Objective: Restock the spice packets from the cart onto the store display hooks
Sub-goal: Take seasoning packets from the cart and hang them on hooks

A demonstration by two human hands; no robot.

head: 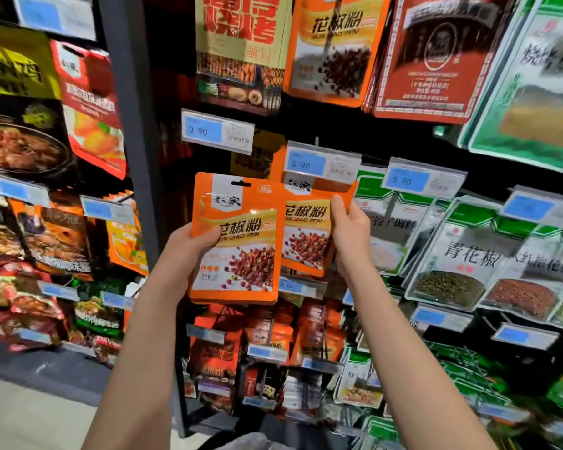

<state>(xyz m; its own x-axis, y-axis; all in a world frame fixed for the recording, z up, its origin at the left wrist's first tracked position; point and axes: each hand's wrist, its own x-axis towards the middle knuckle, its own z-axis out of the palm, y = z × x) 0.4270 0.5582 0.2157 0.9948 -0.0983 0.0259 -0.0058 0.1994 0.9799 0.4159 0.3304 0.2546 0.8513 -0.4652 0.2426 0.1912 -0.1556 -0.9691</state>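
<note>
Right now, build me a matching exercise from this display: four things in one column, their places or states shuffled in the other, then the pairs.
1. front orange packet
2. rear orange packet
3. 3.90 price tag
4. green-topped packets

a. hanging right of both hands
b. gripped by the left hand
c. held by the right hand
d. above both hands

Pairs: 1-b, 2-c, 3-d, 4-a.

In my left hand (189, 250), front packet (238, 241): orange, yellow band, black characters, red peppercorn print. At my right hand (351, 235) fingers, rear packet (306, 235): same orange. Above them, price tag (306, 164) blue; right of them, shelf packets (384, 241) green-white.
</note>
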